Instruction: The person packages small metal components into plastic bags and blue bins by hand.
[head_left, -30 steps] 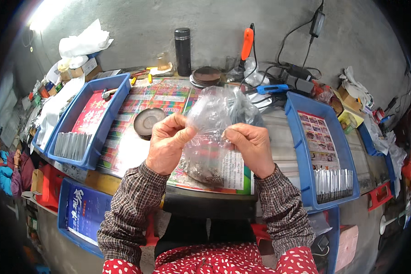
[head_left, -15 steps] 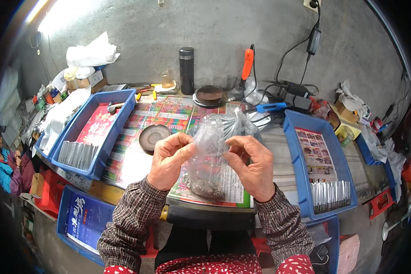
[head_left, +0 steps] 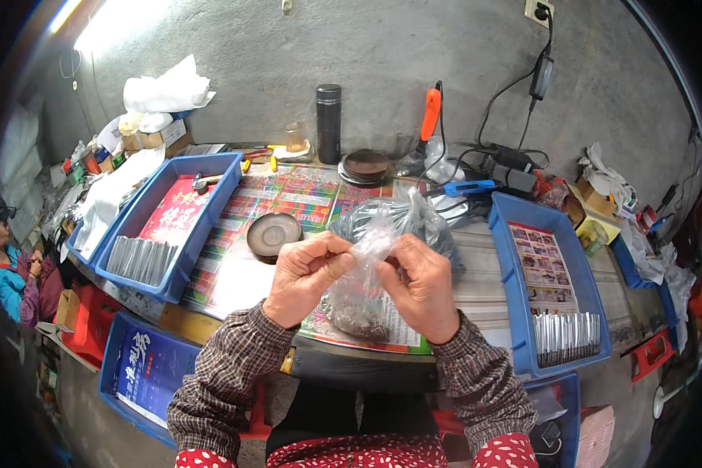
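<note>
Two hands, one clear plastic bag [head_left: 355,292]: left hand [head_left: 308,277] and right hand [head_left: 421,285] each pinch its gathered neck between thumb and fingers, probably to keep it bunched above the dark grey contents [head_left: 357,320] sunk at the bottom. Bag upright over the printed sheet [head_left: 292,183], near the table's front edge; whether it rests there, cannot tell. A second bag [head_left: 437,230] crowds just behind. Round dish [head_left: 274,234] left; blue trays [head_left: 232,173] flank both sides, perhaps for reach.
</note>
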`<state>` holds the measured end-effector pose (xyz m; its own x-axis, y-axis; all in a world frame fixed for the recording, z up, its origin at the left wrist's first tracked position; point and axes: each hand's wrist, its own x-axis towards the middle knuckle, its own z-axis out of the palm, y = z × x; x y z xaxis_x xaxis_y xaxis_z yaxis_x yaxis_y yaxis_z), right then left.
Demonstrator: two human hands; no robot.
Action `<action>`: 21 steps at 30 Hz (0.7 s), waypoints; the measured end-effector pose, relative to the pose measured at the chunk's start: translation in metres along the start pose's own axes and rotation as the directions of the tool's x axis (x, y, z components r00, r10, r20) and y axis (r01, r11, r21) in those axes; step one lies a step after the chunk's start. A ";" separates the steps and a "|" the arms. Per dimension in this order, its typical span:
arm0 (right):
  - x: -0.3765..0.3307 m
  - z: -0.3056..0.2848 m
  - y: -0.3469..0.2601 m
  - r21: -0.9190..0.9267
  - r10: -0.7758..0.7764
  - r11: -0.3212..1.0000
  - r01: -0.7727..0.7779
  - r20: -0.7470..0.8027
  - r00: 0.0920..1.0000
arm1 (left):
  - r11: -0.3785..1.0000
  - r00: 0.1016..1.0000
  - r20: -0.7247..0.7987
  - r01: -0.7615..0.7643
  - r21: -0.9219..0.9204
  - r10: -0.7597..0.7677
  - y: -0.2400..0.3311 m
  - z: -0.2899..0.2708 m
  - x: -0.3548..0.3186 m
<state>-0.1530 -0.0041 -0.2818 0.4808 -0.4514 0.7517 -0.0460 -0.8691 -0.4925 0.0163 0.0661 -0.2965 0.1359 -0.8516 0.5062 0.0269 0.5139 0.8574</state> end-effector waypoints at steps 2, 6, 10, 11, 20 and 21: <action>0.000 0.002 0.000 0.006 -0.031 1.000 0.031 -0.009 0.999 | 0.996 0.999 0.022 -0.039 0.085 0.038 0.000 0.002 0.000; 0.001 -0.002 0.007 -0.029 -0.002 1.000 -0.001 -0.105 0.995 | 0.999 0.996 -0.080 -0.024 0.048 0.028 -0.005 -0.003 -0.001; -0.004 -0.022 0.028 0.014 0.177 0.984 -0.180 -0.278 0.944 | 0.999 0.985 -0.171 -0.034 0.024 0.038 -0.007 -0.017 -0.009; -0.007 -0.024 0.025 0.074 0.208 0.978 -0.196 -0.207 0.956 | 0.999 0.990 -0.134 -0.041 0.007 0.041 -0.006 -0.018 -0.010; 0.008 -0.004 -0.005 0.124 0.000 0.992 0.000 0.004 1.000 | 0.988 0.997 -0.062 -0.035 0.149 0.044 0.021 0.007 -0.002; 0.008 -0.005 -0.006 0.124 -0.002 0.992 0.002 0.003 1.000 | 0.984 0.997 -0.063 -0.030 0.174 0.042 0.024 0.008 -0.001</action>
<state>-0.1534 -0.0038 -0.2705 0.4835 -0.4487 0.7515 0.0640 -0.8382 -0.5416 0.0085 0.0785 -0.2754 0.1986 -0.8214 0.5347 -0.1501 0.5136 0.8448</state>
